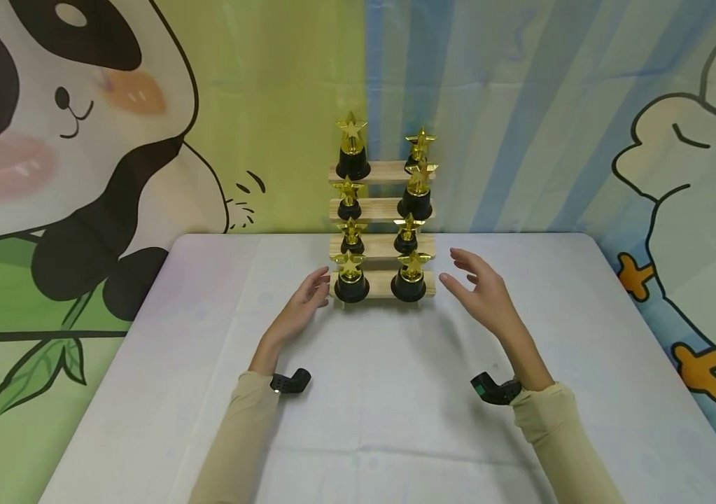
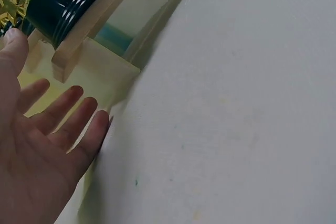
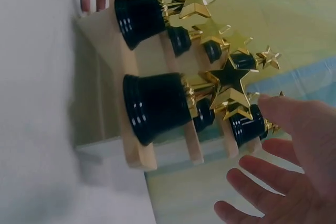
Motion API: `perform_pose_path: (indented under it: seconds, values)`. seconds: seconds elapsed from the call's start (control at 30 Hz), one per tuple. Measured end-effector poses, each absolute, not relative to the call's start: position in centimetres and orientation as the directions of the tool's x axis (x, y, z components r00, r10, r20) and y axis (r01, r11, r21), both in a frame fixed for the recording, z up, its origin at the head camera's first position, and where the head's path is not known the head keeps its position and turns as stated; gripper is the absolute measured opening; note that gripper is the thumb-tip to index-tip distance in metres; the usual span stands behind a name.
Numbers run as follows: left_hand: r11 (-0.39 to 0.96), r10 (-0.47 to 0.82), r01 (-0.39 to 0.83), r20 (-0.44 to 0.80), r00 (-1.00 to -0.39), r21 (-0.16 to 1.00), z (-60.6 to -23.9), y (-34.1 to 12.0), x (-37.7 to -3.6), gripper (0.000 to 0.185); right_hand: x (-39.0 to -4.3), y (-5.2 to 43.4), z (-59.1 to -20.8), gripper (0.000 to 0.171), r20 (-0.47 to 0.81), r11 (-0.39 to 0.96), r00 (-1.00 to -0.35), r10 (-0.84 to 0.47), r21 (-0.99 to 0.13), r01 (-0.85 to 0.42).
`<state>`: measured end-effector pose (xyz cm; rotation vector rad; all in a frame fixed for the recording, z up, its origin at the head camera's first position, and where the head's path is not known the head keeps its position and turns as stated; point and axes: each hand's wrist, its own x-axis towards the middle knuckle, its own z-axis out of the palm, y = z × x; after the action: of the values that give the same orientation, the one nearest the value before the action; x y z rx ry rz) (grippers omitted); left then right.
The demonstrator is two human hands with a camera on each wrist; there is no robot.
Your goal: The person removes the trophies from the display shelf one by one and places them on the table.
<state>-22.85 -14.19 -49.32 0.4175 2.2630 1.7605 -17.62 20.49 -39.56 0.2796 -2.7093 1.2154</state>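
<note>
Stepped pale wooden rack [image 1: 381, 246] of gold star trophies on black bases [image 1: 351, 278] stands mid white bench [image 1: 521, 434]. Left hand [image 1: 302, 306], right hand [image 1: 483, 290] flank it, fingers spread, holding nothing. Upper right trophies overlap; no writing readable.

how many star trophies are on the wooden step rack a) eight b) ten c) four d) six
a: the wooden step rack has four steps, each carrying two star trophies, such as the bottom left trophy and the bottom right trophy, which makes eight.
</note>
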Motion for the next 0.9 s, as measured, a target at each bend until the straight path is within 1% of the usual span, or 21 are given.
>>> perform_pose_path:
  seconds: [0.13, 0.3, 0.57, 0.73, 0.9]
  values:
    - [0.215, 0.360, 0.064, -0.018, -0.933, 0.975, -49.9, -14.0, -23.5, 0.057, -18.8, 19.7, -38.6, 0.054, 0.224, 0.580, -0.970, -0.098, -0.779, -0.239]
    - [0.214, 0.360, 0.040, -0.041, -0.932, 0.976, -50.4, -13.8, -23.8, 0.054, -19.9, 18.8, -38.0, 0.053, 0.180, 0.502, -0.977, -0.112, -0.839, -0.212]
    - [0.256, 0.370, 0.003, -0.095, -0.924, 0.967, -49.2, -13.5, -23.1, 0.057, -20.9, 17.7, -38.1, 0.049, 0.155, 0.469, -0.979, -0.134, -0.860, -0.200]
    - [0.277, 0.362, -0.010, -0.113, -0.925, 0.961, -50.6, -13.8, -23.7, 0.056, -21.1, 17.3, -38.5, 0.049, 0.139, 0.450, -0.979, -0.152, -0.872, -0.193]
    - [0.287, 0.360, 0.016, -0.092, -0.928, 0.958, -51.0, -13.8, -24.0, 0.056, -21.4, 17.0, -38.5, 0.048, 0.158, 0.467, -0.974, -0.164, -0.857, -0.218]
